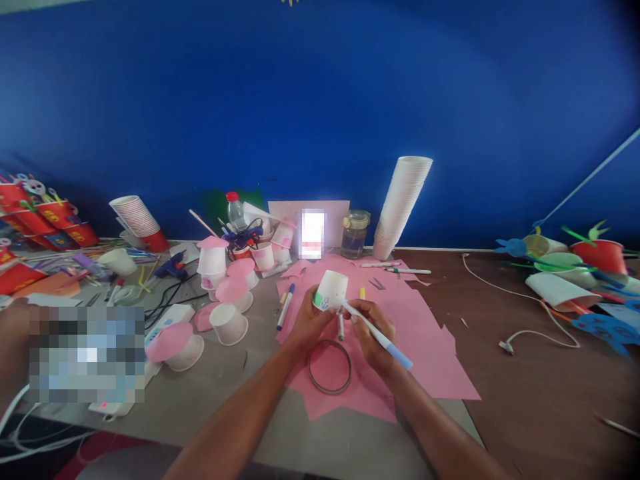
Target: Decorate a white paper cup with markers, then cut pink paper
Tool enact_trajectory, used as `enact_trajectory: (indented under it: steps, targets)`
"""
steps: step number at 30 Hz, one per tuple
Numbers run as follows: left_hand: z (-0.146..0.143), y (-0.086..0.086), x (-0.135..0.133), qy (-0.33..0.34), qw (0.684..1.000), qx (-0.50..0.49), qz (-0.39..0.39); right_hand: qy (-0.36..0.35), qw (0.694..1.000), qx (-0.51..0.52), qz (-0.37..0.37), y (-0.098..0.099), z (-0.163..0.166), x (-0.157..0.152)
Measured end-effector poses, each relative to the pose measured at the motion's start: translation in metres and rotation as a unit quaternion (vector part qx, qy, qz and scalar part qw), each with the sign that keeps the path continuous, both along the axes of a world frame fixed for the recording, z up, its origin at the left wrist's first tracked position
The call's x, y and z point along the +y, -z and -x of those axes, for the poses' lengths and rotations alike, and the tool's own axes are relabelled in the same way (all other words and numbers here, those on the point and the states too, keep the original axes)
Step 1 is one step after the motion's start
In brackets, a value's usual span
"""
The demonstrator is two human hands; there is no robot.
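My left hand (309,321) is wrapped round a white paper cup (331,289) held on its side, its bottom facing up and away. My right hand (373,333) pinches a marker (376,332) with a light blue end, and the tip touches the cup's side near some green and blue marks. Both hands hover above pink paper sheets (425,347) on the table. A brown ring (329,366) lies on the pink paper just below my hands.
A tall leaning stack of white cups (400,207) stands at the back beside a glass jar (355,233). Pink-topped cups (230,293), pens (286,305), a glue gun (173,267) and cables sit to the left. A white cable (525,330) and coloured cup crafts (575,267) lie right.
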State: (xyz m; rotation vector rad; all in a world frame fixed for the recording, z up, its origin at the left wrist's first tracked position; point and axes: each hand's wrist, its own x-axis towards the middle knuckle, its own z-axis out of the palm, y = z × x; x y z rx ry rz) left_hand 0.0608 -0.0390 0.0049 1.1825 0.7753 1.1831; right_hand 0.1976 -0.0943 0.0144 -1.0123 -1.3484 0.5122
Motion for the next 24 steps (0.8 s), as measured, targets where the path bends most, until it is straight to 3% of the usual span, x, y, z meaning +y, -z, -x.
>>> enact_trajectory:
  steps: [21,24]
  targets:
    - [0.0011,0.0012,0.0003,-0.013,0.999,0.032,-0.02,-0.007,1.0,0.007,0.004,-0.0015,0.0008,-0.0004]
    - [0.0011,0.0017,0.0005,-0.011,1.0,0.003,-0.006,-0.004,1.0,0.017,0.006,0.001,0.0006,-0.0005]
